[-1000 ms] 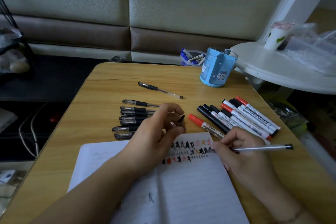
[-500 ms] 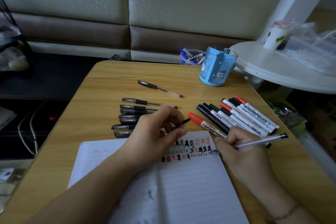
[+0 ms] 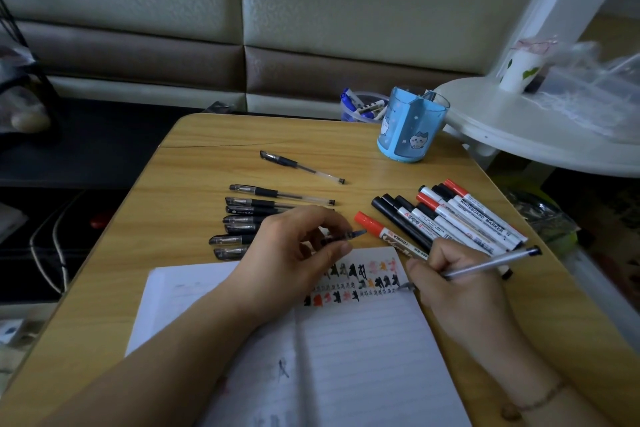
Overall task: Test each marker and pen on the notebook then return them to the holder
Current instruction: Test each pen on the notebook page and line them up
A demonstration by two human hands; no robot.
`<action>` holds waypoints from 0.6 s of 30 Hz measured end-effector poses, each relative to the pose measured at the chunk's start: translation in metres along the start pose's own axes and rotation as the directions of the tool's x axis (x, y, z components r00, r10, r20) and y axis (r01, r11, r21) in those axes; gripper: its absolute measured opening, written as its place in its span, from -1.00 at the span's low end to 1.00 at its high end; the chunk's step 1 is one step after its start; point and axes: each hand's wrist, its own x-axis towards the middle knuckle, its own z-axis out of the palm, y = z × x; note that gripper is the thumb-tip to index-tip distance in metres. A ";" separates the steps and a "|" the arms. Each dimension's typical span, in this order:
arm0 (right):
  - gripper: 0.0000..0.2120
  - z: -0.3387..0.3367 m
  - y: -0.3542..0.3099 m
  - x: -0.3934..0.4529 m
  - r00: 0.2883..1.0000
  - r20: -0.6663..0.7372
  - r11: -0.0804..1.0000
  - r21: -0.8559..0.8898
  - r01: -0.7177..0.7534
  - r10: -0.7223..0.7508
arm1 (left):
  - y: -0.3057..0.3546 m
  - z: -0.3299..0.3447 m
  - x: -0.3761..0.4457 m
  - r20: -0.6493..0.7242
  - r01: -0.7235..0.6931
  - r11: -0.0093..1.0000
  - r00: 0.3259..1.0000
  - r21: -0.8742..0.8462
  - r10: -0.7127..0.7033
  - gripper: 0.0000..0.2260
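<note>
Pen tip meeting the notebook [image 3: 363, 340], its cap waiting just to the left

The right hand [image 3: 460, 284] is gripping the pen [image 3: 491, 263], barrel slanting up-right from its fingers; the left hand [image 3: 294, 253] is pinching the cap [image 3: 348, 236], pointing toward the tip; farther beyond sits the blue holder [image 3: 410, 126].

Bare table [image 3: 214, 163] lies open between me and the blue holder [image 3: 412, 128], crossed only by one stray pen [image 3: 301, 166]. A row of capped pens [image 3: 242, 218] blocks my left side; a fan of markers [image 3: 460, 218] blocks my right.
</note>
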 end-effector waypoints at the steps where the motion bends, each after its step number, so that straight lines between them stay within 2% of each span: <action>1: -0.64 -0.001 0.000 0.000 1.000 -0.003 1.000 0.020 -0.020 0.020 | 0.000 0.000 0.000 0.001 -0.008 1.000 1.000 0.003 0.008 -0.89; 5: -0.72 -0.001 -0.009 -0.004 0.999 -0.003 0.970 0.239 -0.049 0.052 | 0.000 -0.001 0.001 0.010 -0.046 0.998 0.999 0.039 0.046 -0.88; 8: -0.65 -0.004 -0.017 -0.006 0.992 0.121 0.907 0.411 -0.089 0.043 | 0.000 0.000 0.000 0.012 -0.030 0.998 0.999 0.051 0.029 -0.84; 11: -0.81 -0.008 -0.017 -0.006 0.977 0.214 0.882 0.461 -0.094 -0.008 | 0.001 0.000 0.000 0.010 -0.002 0.999 1.000 0.042 0.002 -0.85; 14: -0.77 -0.006 -0.019 -0.007 0.975 0.219 0.869 0.488 -0.083 -0.030 | 0.002 0.001 0.000 0.008 -0.009 0.999 1.000 0.045 0.009 -0.86; 18: -0.85 -0.006 -0.021 -0.007 0.977 0.213 0.841 0.532 -0.100 -0.019 | 0.002 0.000 0.000 0.016 -0.042 0.997 0.999 0.060 0.041 -0.85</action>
